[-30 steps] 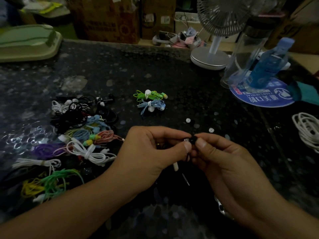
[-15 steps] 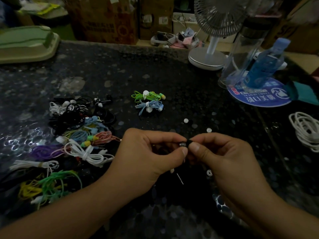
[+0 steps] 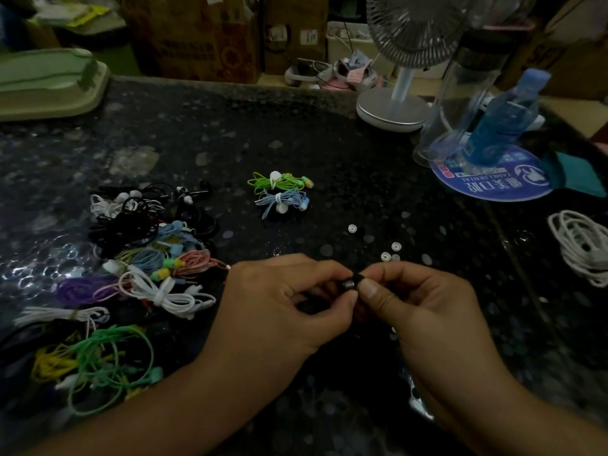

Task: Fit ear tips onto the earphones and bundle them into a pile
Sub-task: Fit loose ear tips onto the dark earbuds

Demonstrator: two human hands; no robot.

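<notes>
Your left hand (image 3: 283,311) pinches the small silver-nosed black earbud (image 3: 348,284) above the dark speckled table (image 3: 329,166); your right hand (image 3: 424,307) pinches the black rubber ear tip (image 3: 360,278) against it. Keep them square and roll the tip on evenly.

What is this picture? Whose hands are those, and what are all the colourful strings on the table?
There is no machine here. A person wears a camera on the head, so you look down at their own two hands. The left hand pinches a small dark earphone bud. The right hand pinches a black ear tip against it. The colourful strings are earphones: a tangled heap lies on the left of the dark table. Two tidy bundles, one green and one blue, lie in the middle. The little white rings are spare ear tips. A fan stands at the back.
</notes>
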